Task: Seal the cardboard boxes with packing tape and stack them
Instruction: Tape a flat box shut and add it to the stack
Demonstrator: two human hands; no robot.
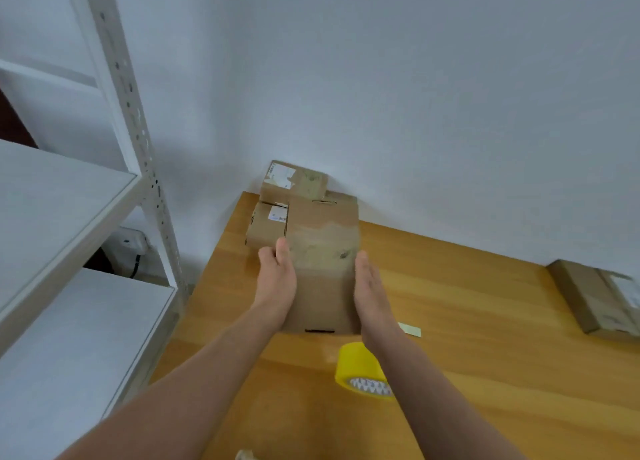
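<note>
The left hand [277, 279] grips the taped cardboard box [322, 262] by its left edge, thumb on top. The right hand [372, 293] presses flat against the box's right side, fingers straight. The box is on or just above the wooden worktop [467, 321]. Directly behind the box, small stacked boxes [294, 189] stand at the wall. A yellow tape roll [360, 366] lies near its front right corner.

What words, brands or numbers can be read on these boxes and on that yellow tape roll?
Nothing is legible.
White label on the upper rear box: print too blurred.
Small label on the lower rear box: coloured marks, too blurred.
Pale label on the far right box: too blurred.
Core print of the yellow tape roll: a repeating pattern, too small.
Front box: no print shows.
</note>
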